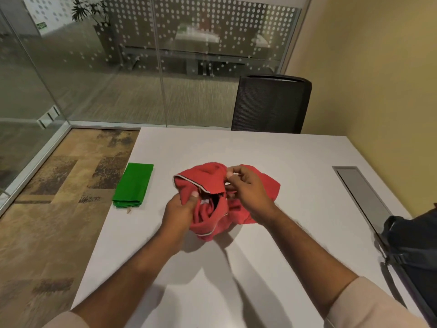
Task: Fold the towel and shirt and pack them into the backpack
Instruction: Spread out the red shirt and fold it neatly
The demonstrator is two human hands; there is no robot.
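Two hands grip shirt (212,185) on white table (283,157).

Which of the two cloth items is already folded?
The green towel, lying flat and neat near the table's left edge. The red shirt is bunched, gripped by both hands.

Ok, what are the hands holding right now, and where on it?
Both grip the crumpled red shirt: left hand at its trimmed edge, right hand pinching fabric near the top.

Soft cloth shirt (212,183), matt table (283,157)
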